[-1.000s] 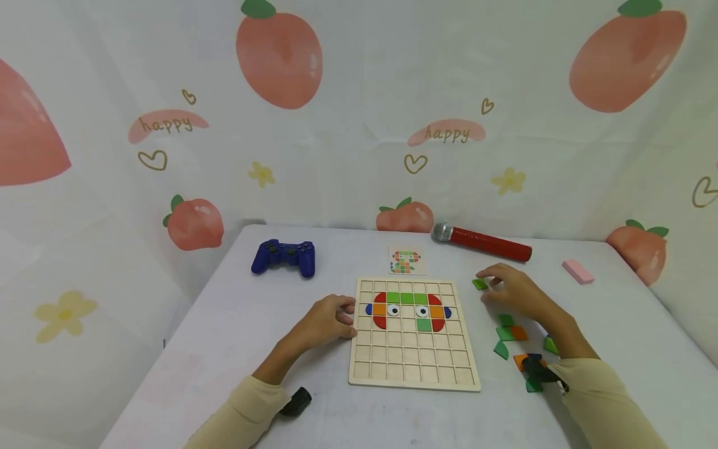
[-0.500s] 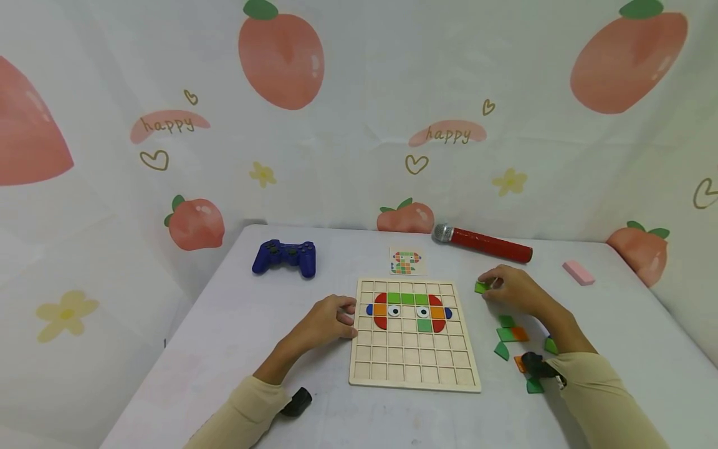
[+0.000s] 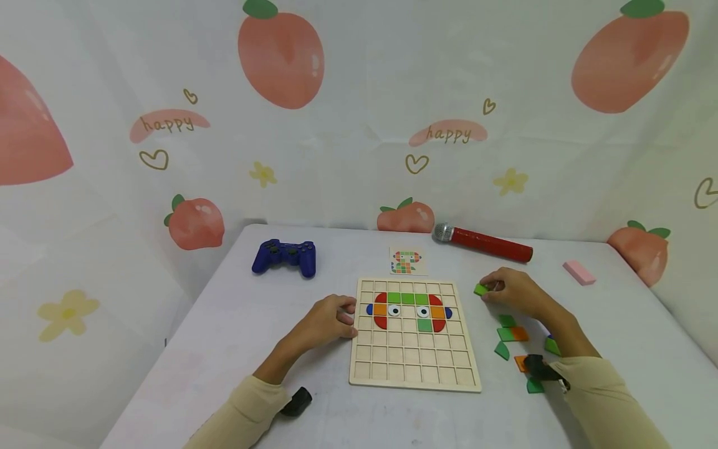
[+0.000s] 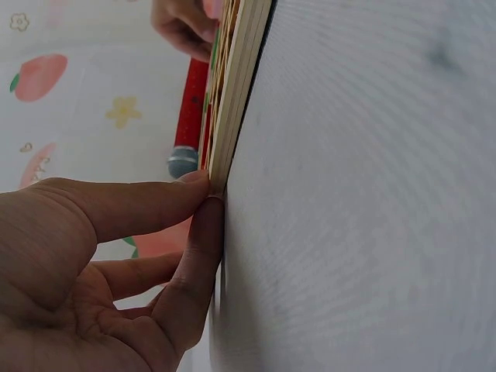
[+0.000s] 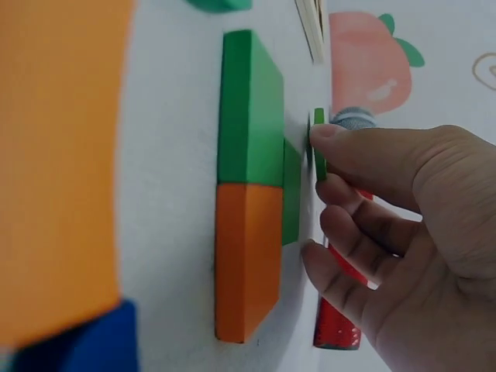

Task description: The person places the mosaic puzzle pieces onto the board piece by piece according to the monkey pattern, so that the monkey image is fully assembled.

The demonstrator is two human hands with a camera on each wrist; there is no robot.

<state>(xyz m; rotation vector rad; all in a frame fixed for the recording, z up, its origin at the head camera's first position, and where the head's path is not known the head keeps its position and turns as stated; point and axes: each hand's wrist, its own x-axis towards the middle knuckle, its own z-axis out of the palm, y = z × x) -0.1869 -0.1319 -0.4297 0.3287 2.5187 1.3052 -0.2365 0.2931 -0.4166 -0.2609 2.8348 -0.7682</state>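
My left hand [image 3: 326, 322] is at the left edge of a wooden grid board [image 3: 404, 373]. In the left wrist view, the thumb and a finger pinch that edge [image 4: 223, 147]. Red, green, orange and blue tiles and two eye tiles lie in the board's upper rows like a face. To the right of the board, my right hand [image 3: 513, 291] pinches a light green tile [image 3: 480, 289] between thumb and finger. The right wrist view shows this green tile [image 5: 320, 147] on edge, its lower part behind the fingers.
Loose green [image 3: 502, 350] and orange [image 3: 521, 364] tiles lie near the right forearm, some partly hidden. Behind the board is a small picture card [image 3: 408, 260]. A blue game controller [image 3: 284, 257], red microphone [image 3: 488, 243] and pink block [image 3: 579, 272] stand farther back.
My right fingers have closed on the light green tile and drawn it slightly toward me. The left hand stays at the board's edge.
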